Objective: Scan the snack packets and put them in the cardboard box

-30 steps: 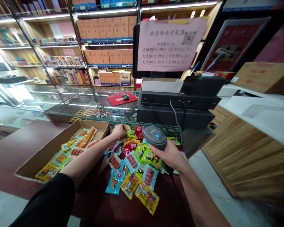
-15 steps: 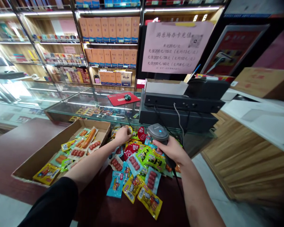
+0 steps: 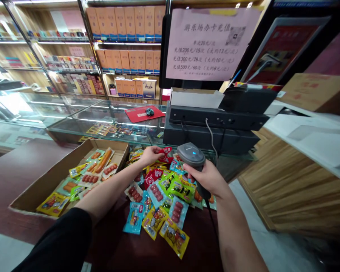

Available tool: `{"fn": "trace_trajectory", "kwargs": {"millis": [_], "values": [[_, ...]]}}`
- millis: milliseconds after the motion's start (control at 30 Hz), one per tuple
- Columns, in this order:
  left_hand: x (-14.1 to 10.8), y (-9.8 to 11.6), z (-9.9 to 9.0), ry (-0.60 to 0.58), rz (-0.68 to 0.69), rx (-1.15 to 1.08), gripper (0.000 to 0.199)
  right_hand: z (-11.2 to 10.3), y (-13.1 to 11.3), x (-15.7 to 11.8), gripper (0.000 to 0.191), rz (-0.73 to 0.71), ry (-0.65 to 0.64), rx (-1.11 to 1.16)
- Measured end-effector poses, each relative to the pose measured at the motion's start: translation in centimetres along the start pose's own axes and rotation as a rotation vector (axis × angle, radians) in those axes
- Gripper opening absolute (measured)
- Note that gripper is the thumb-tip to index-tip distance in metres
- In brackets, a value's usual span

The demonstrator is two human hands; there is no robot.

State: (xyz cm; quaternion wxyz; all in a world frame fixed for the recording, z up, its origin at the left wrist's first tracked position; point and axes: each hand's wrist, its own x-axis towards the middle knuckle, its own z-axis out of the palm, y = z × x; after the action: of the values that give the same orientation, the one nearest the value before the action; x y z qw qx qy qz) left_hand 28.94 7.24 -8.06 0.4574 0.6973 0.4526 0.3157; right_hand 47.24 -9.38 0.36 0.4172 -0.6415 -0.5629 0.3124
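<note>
My left hand [image 3: 153, 155] pinches the edge of a red snack packet [image 3: 166, 152] at the back of the pile. In my right hand [image 3: 208, 175] is a grey barcode scanner [image 3: 191, 154], gripped by its handle, with a blue light on top. Its head is just right of the red packet, and its cable runs down toward me. Below both hands lies a heap of snack packets: green ones [image 3: 183, 188], another red one [image 3: 152, 177], blue ones [image 3: 133, 218], yellow ones [image 3: 174, 237] and clear ones with small sausages [image 3: 178, 212].
Left of the pile stands an open cardboard box [image 3: 25, 198] holding several sausage packets. Behind is a glass counter [image 3: 102, 113] with a red mouse pad [image 3: 136, 114] and a mouse [image 3: 149, 112]. Black equipment [image 3: 212, 132] and a pink sign [image 3: 209, 49] stand at the back.
My left hand has moved slightly right and taken hold of a red packet; a yellow packet was by its fingers before. The scanner stays in my right hand. The view has shifted slightly.
</note>
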Motion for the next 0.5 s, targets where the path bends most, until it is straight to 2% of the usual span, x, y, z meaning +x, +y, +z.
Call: {"fn": "trace_trajectory", "kwargs": {"millis": [100, 233, 367, 500], "values": [[-0.7, 1.5, -2.7, -0.02, -0.079, -0.275, 0.03, 0.5, -0.1, 0.0, 0.028, 0.004, -0.017, 0.037], [-2.9, 2.9, -6.5, 0.029, -0.173, -0.511, 0.04, 2.3, -0.9, -0.4, 0.028, -0.015, -0.053, 0.051], [-5.3, 2.5, -9.4, 0.034, -0.167, -0.637, 0.041, 4.9, -1.9, -1.3, 0.029, -0.055, -0.17, 0.06], [-6.0, 1.5, -10.4, 0.056, -0.188, -0.705, 0.042, 7.1, -1.7, -2.1, 0.032, -0.145, -0.163, 0.028]]}}
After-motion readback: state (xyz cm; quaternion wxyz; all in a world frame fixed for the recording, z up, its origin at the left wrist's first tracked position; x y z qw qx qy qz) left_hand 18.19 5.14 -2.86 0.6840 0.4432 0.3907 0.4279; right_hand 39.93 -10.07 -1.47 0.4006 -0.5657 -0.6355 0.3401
